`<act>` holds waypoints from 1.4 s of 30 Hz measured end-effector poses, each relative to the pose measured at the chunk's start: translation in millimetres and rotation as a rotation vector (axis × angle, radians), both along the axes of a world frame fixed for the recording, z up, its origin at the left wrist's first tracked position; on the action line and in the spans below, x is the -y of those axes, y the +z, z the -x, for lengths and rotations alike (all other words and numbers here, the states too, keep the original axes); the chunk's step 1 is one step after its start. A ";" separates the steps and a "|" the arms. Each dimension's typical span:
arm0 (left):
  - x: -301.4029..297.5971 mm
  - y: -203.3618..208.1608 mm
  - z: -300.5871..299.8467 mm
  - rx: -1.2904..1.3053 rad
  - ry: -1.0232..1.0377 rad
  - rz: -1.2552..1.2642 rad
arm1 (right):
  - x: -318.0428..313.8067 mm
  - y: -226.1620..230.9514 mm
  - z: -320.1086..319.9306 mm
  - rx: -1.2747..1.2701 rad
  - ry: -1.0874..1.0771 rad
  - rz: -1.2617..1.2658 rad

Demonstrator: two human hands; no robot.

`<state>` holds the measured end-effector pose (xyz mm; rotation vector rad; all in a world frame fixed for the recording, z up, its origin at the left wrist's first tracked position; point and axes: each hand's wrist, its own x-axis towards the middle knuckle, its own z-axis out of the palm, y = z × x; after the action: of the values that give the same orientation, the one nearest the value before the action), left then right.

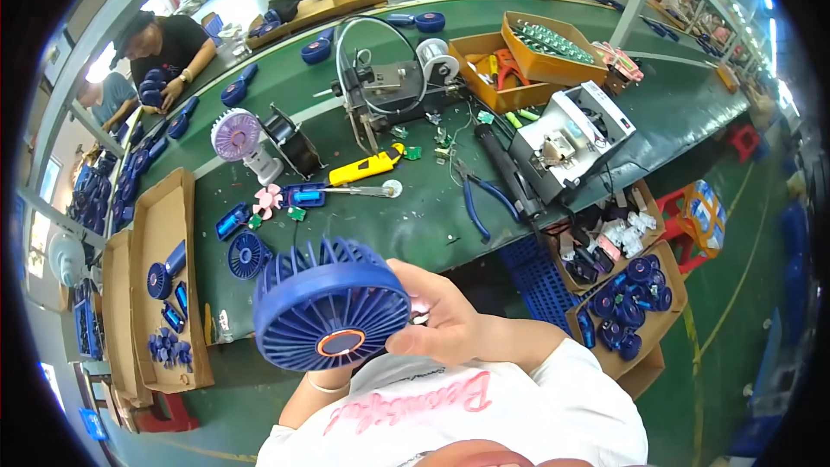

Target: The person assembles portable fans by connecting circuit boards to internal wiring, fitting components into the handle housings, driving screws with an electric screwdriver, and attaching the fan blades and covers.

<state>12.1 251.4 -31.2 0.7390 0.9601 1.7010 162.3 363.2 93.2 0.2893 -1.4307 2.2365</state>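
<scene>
Blue fan (333, 304), held up by the near edge of the green workbench (372, 227): our right hand (445, 318) curls half-closed on its right side, while our left hand (334, 375) is mostly hidden behind, its hold untellable. We judge it light, stiff, thin-ribbed and breakable, best gripped by the solid rim.

From where I stand, the blue fan housing (333, 316) conceals most of the left hand (337, 374); its grip cannot be determined. Right of the housing, a shiny part (420, 310), partly covered by the right hand (445, 316), is unidentifiable. Beyond the housing, green board fragments (412, 153) are too small to resolve
</scene>
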 end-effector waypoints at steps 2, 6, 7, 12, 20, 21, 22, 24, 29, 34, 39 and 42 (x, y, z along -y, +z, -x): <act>4.1 41.2 -20.8 -0.454 -0.115 0.136 | 4.6 -1.9 -0.5 -0.004 -0.148 -0.010; 17.1 54.3 -37.1 0.097 -0.284 0.138 | 6.1 -9.3 -1.3 0.125 -0.244 0.172; 10.8 59.6 -38.9 0.070 -0.305 0.123 | 3.0 -13.4 -1.9 0.123 -0.312 0.176; 3.0 58.6 -46.2 0.154 -0.137 0.246 | -12.3 -30.7 5.3 0.253 -0.525 0.289; 5.7 54.6 -44.8 0.068 -0.085 0.307 | -32.4 -68.2 0.3 0.274 -0.521 0.270; 5.8 53.6 -44.8 0.073 -0.077 0.317 | -32.7 -71.4 1.1 0.281 -0.550 0.255; 5.6 53.0 -45.8 0.070 -0.078 0.326 | -33.1 -74.1 0.8 0.286 -0.580 0.238; 4.0 53.7 -45.4 0.055 -0.079 0.333 | -36.6 -78.8 -1.2 0.280 -0.576 0.243; 1.5 50.5 -49.0 0.133 -0.072 0.284 | -38.8 -80.4 -5.5 0.295 -0.663 0.224; -4.7 49.8 -50.9 0.096 -0.070 0.333 | -44.8 -83.0 -12.6 0.256 -0.654 0.224; -8.9 41.4 -44.0 0.144 -0.110 0.254 | -47.8 -83.4 -9.8 0.193 -0.615 0.285; -12.7 34.4 -42.8 0.021 0.034 0.104 | -46.3 -82.7 -10.8 0.185 -0.508 0.294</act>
<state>55.0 264.0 3.2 0.6390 1.0439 1.6714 173.1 409.5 10.6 -0.3502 -1.0809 2.0367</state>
